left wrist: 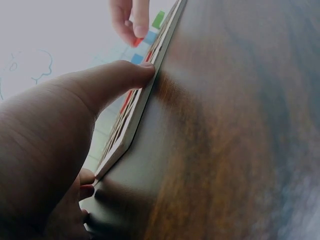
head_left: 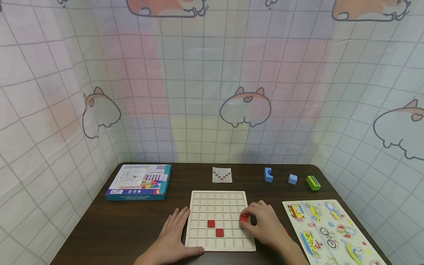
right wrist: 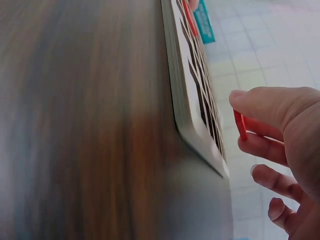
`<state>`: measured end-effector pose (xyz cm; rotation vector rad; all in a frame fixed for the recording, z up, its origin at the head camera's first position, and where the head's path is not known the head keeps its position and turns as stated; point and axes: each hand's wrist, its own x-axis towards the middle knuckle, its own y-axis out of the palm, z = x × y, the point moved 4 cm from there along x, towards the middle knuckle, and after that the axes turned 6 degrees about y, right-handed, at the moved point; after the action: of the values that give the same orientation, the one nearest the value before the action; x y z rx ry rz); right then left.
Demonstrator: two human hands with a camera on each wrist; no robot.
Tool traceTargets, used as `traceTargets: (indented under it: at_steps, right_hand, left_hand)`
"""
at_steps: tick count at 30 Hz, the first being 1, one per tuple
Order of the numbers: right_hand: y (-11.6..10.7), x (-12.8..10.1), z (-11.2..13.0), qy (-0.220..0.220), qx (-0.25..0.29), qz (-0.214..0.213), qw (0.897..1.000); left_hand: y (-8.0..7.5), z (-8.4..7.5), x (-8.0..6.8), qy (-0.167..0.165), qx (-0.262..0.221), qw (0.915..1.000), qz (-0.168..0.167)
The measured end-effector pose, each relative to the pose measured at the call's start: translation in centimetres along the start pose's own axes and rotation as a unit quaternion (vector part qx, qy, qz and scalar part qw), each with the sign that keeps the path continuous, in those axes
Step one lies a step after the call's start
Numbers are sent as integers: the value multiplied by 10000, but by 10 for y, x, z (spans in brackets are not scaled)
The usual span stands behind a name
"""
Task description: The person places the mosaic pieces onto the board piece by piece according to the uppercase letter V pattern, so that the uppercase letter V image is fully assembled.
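Observation:
A cream grid board (head_left: 228, 203) lies flat on the dark table. Two red square tiles, one left (head_left: 211, 223) and one right (head_left: 219, 232), sit in its cells. My left hand (head_left: 173, 235) rests at the board's left side, fingers extended along that edge and thumb on the front left corner area, which the left wrist view shows touching the rim (left wrist: 131, 131). Between thumb and forefinger my right hand (head_left: 266, 225) pinches another red tile (right wrist: 240, 124), held above the board's right side. In the right wrist view the other fingers are loosely bent.
Red pieces (head_left: 286, 230) show partly beside my right wrist. A small pattern card (head_left: 222, 175) lies behind the board. Blue blocks (head_left: 268, 175) and a green block (head_left: 313, 183) stand back right. A vehicle puzzle board (head_left: 322, 221) lies at right, a flat box (head_left: 137, 182) at back left.

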<state>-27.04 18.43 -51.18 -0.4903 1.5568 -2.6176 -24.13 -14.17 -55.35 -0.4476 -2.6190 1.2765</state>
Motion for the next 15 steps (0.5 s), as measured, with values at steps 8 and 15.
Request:
traceTargets:
  at_steps: [8, 15]
  right_hand:
    - [13, 6, 19, -413, 167, -50, 9990]
    - [21, 12, 33, -629, 245, -48, 9977]
  left_hand:
    - [1, 1, 0, 10, 59, 10000, 2]
    - [-1, -2, -1, -4, 46, 10000, 28]
